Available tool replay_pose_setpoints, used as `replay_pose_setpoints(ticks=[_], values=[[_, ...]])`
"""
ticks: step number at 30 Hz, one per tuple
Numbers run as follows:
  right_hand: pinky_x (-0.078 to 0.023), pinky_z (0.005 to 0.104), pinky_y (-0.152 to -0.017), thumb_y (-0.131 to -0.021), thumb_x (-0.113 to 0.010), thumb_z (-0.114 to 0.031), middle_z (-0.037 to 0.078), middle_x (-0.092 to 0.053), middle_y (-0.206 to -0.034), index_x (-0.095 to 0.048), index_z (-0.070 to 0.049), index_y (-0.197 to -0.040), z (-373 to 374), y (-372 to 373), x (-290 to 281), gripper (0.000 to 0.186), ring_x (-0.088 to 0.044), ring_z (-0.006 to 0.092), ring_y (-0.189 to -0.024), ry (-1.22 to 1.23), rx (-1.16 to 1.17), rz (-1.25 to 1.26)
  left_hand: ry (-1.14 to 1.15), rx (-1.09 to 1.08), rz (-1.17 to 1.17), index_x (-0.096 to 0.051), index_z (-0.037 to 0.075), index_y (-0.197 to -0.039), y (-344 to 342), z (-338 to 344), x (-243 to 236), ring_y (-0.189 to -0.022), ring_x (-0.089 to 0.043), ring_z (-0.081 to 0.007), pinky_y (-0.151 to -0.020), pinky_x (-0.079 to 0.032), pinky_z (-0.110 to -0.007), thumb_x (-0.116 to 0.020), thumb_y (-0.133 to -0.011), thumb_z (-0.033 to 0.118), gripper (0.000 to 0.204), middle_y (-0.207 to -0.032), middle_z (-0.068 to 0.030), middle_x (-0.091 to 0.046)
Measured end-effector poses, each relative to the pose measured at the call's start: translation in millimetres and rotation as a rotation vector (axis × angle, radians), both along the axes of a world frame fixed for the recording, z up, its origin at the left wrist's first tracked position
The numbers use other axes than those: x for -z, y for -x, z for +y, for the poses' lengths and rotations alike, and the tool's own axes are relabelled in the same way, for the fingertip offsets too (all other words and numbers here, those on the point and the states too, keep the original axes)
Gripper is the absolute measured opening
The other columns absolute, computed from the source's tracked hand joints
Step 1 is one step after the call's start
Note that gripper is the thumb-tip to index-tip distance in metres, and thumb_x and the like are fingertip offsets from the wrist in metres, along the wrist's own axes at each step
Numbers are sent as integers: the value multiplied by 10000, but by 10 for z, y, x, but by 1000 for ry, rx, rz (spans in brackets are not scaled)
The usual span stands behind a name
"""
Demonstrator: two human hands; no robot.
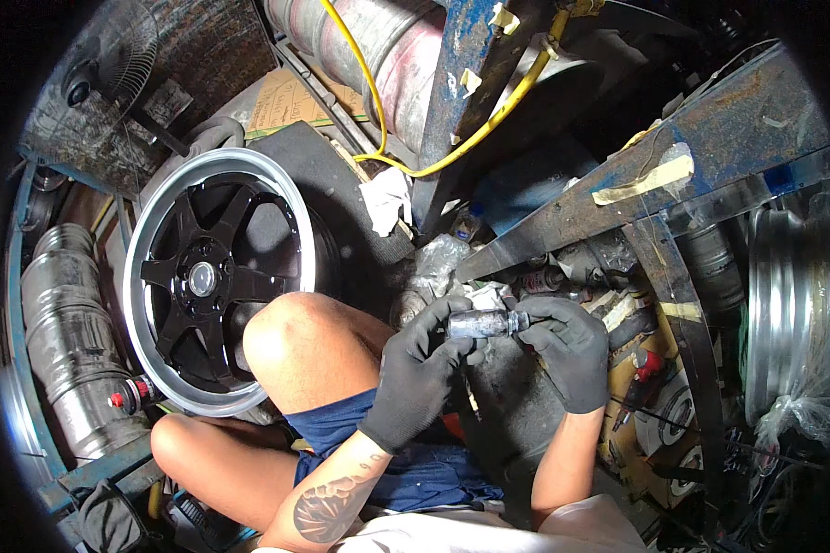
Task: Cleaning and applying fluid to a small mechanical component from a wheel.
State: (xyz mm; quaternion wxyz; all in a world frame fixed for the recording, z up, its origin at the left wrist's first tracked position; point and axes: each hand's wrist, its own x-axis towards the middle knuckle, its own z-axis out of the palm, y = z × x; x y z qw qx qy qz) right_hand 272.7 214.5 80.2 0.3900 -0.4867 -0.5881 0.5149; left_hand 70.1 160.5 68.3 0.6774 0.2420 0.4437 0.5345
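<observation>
Both hands wear dark grey work gloves. My left hand [413,373] is closed round the body of a small clear bottle [480,323], which lies on its side in the air with its neck toward the right. At the neck end, the fingers of my right hand [570,352] are closed together, touching a dark cap or top that they partly hide. Whether the cap is on or off I cannot tell. Left of my raised knee stands a car wheel [201,279] with black spokes and a polished silver lip.
A blue, rusty metal frame [609,198] slants across the right. Past it stands a silver wheel rim [779,313] beside plastic wrap. A yellow hose [475,147] curves over the far side. Stacked metal rims [69,323] lie at left; a red tool [648,365] rests at right.
</observation>
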Motion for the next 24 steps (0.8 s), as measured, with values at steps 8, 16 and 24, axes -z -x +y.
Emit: replay_pose_setpoints(ticks=[8, 16, 24], values=[[-519, 261, -713, -845, -701, -84, 70, -690, -874, -688, 20, -976, 37, -29, -190, 168, -649, 112, -774, 34, -58, -182, -77, -2, 302, -595, -2, -1226, -17, -41, 12, -861, -612, -75, -792, -509, -247, -580, -952, 18, 276, -997, -37, -671], [-514, 275, -711, -923, -679, -311, 76, -667, -847, -672, 22, -976, 48, -96, -74, 337, -642, 121, -782, 158, -98, -295, -55, 84, 240, -531, -38, -1285, 4, -21, -6, -913, -632, -107, -824, -528, -245, -586, -944, -10, 346, -1092, -74, -651], [-519, 258, -786, -957, -649, -196, 79, -654, -1001, -646, 22, -1078, -38, -3, -76, 250, -640, 123, -890, 5, -55, -56, 73, -10, -96, -511, -22, -1306, -25, 25, -27, -899, -641, -117, -810, -554, -249, -588, -956, 12, 360, -1055, -89, -658]])
